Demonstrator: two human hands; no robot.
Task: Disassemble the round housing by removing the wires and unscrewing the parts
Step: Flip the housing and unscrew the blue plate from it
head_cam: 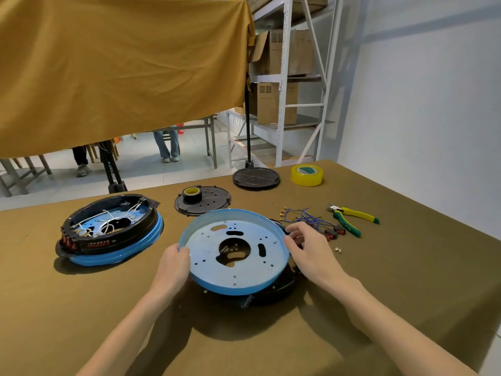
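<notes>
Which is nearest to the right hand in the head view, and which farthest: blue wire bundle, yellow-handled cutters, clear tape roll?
From the right hand:
1. Blue wire bundle, just beyond the fingers.
2. Yellow-handled cutters, further out to the right.
3. Clear tape roll, at the table's far edge.

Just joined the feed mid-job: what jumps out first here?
Front and centre, both hands, left hand and right hand, hold a round blue perforated metal pan tilted above its black plastic base. At left sits a second blue-and-black round housing, white wires inside.

Head view, down over table (406,267)
</notes>
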